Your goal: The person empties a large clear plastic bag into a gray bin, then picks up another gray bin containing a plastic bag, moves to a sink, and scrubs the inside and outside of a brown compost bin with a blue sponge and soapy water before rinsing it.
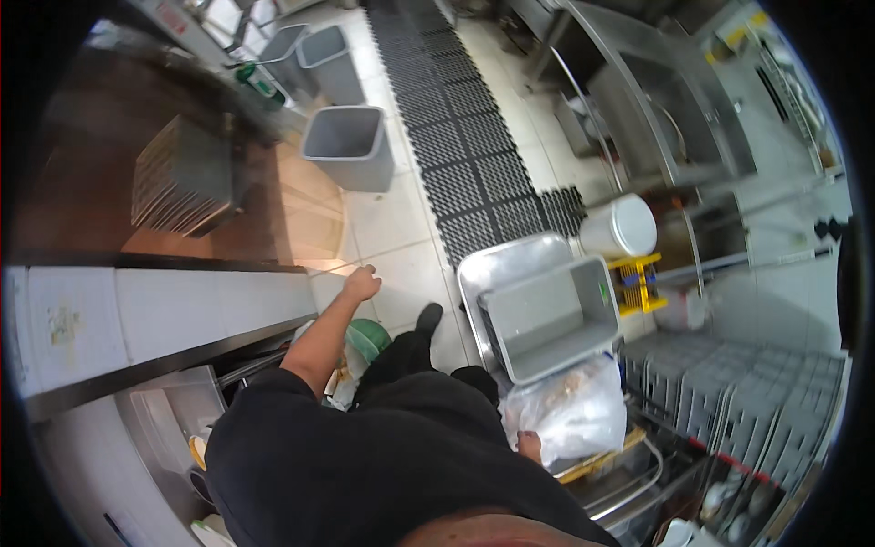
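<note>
My left hand (361, 282) is held out over the white tiled floor, fingers curled in, with no object visible in it. Below that forearm are a green round object (368, 338) and a bag of refuse (345, 376), partly hidden by my arm and leg. Down by my right side, my right hand (529, 446) grips the near edge of a translucent plastic bag (581, 417); my torso hides part of that hand. The bag's pale contents are unclear. Just beyond it, a grey plastic tub (547, 318) rests in a larger metal pan (478, 280).
A grey bin (348, 147) stands ahead, with more bins (325, 51) behind. Black perforated matting (465, 137) runs along the floor. To the right are a white bucket (629, 225), a yellow rack (636, 284) and stacked grey crates (738, 390). A white-topped counter (178, 308) borders the left.
</note>
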`<state>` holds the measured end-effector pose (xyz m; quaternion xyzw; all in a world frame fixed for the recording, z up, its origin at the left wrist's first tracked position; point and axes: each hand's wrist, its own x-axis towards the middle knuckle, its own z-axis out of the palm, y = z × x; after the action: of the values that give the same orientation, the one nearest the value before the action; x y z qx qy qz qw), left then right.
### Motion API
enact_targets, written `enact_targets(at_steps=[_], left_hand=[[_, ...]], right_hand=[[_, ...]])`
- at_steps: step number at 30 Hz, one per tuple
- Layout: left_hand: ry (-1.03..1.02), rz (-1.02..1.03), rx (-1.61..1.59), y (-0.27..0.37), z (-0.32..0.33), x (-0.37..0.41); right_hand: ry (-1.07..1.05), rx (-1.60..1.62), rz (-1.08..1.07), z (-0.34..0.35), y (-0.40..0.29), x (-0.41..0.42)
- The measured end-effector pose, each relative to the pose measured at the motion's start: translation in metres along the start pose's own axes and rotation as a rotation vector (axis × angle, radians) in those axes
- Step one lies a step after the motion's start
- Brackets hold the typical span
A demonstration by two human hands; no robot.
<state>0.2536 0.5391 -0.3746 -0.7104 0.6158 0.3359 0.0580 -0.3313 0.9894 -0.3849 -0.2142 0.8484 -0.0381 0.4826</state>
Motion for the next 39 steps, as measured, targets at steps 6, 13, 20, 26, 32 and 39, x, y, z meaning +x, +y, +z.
enact_targets(at_steps=[6,13,20,26,32,39], left_hand=[[0.181,-0.187,-0.241,-0.076,-0.107,0.021],[0.213,-0.158,-0.445,-0.087,-0.08,0.061],[0.044,-0.451,-0.461,-0.041,-0.129,0.2],[0.371,-0.495,-0.271,-0.021,-0.184,0.444],[0.007,-0.754,-0.543,0.008,-0.253,0.612],[-0.152,-0.885,-0.518,-0.027,-0.208,0.653]], right_hand=[[0.025,-0.275,-0.628,0.003,-0.267,0.129],[-0.209,-0.133,-0.507,0.039,-0.554,0.166],[-0.578,-0.811,-0.485,0.066,-0.662,0.376],[-0.432,-0.476,-0.159,0.057,-0.968,0.393],[-0.142,-0.678,-0.738,-0.038,-1.227,0.432],[-0.15,-1.054,-0.812,0.05,-1.466,0.408]])
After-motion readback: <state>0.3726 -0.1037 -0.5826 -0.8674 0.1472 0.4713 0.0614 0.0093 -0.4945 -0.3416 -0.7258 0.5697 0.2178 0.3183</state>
